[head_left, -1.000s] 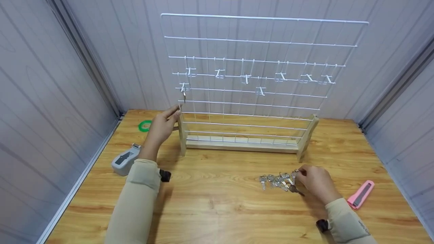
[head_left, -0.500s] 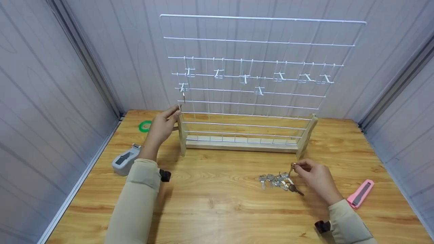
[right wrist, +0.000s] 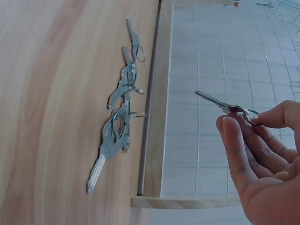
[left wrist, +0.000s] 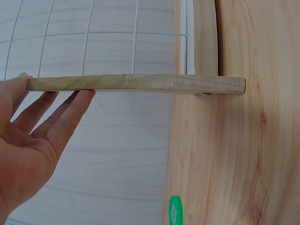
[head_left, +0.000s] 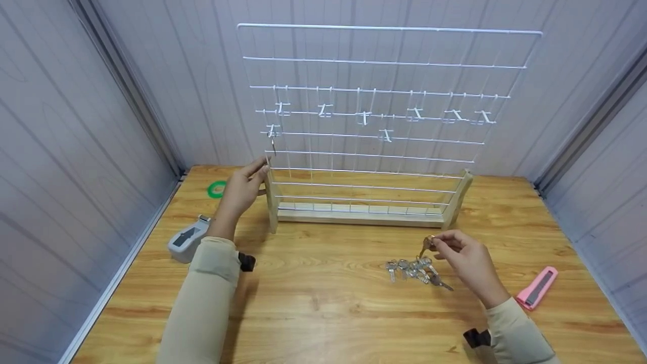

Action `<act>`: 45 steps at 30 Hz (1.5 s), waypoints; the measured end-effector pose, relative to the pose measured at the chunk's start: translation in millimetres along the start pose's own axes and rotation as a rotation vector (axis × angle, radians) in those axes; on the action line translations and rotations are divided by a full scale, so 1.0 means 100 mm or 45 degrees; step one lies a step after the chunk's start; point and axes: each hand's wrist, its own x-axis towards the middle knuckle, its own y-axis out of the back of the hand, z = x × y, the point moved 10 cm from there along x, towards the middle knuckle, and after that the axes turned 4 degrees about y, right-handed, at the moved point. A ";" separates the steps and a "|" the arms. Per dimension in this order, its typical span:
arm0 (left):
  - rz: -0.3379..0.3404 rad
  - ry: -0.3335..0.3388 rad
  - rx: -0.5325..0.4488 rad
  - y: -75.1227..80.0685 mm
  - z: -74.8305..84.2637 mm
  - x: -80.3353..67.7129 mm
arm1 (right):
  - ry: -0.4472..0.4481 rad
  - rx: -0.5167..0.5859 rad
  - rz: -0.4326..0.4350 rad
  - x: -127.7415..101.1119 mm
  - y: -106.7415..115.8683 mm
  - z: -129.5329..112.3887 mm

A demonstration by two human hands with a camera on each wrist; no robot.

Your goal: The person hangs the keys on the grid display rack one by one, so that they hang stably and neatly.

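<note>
My left hand (head_left: 242,188) is at the left wooden post (head_left: 273,205) of a white wire grid rack (head_left: 364,189). In the left wrist view its fingers touch one face of the post (left wrist: 140,82), and one fingertip shows over the other face. My right hand (head_left: 467,260) pinches a key (head_left: 423,247) by its ring, raised over a pile of silver keys (head_left: 412,269). The right wrist view shows this key (right wrist: 213,100) pointing away from the fingers, its small ring (right wrist: 254,117) at the fingertips. One key (head_left: 274,146) hangs from the lower left hook (head_left: 272,131).
Several more white hooks (head_left: 364,118) are spread along the grid. A grey tool (head_left: 186,240) and a green tape roll (head_left: 216,189) lie left of the rack. On the right lies a pink tool (head_left: 538,288). A dark-headed key (head_left: 440,282) lies at the pile's right end.
My right hand has lifted a key off the right side of the pile and moved up and slightly left with it. The left hand stays at the rack's post.
</note>
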 end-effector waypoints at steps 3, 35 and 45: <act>-0.002 0.000 0.002 0.00 0.00 0.00 | 0.026 0.061 -0.003 0.00 -0.02 -0.08; -0.003 0.009 0.007 0.00 0.04 0.01 | 0.253 0.658 -0.244 0.31 -0.92 -1.53; -0.011 0.007 -0.042 0.00 0.00 -0.02 | 0.324 0.745 -0.302 0.41 -1.34 -1.98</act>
